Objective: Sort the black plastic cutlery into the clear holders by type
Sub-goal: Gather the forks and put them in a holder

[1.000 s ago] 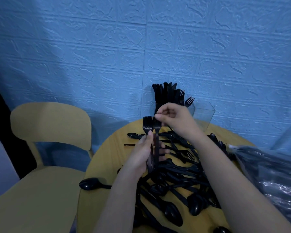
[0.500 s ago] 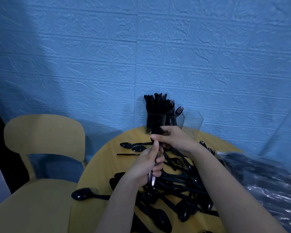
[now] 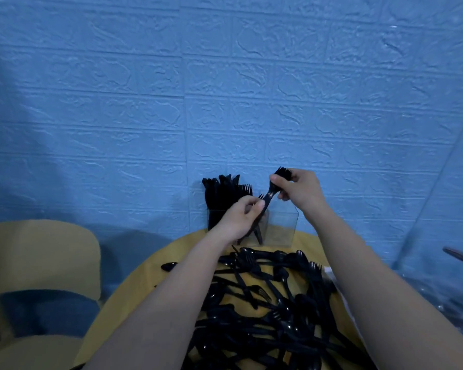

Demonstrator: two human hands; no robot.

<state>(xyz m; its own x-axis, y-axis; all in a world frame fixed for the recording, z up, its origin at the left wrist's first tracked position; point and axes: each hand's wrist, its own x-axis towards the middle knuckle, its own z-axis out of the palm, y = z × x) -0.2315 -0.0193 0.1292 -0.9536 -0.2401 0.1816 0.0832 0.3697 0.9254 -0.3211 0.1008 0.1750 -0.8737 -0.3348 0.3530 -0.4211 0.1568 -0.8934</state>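
Two hands hold black forks (image 3: 270,192) over the clear holders (image 3: 280,225) at the back of the bench (image 3: 145,284): right hand (image 3: 301,190) pinches the prongs, left hand (image 3: 242,214) pinches the handles, likely to drop them in straight

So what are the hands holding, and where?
Black forks: the right hand pinches the tine end, the left hand grips the handles, above the clear holders.
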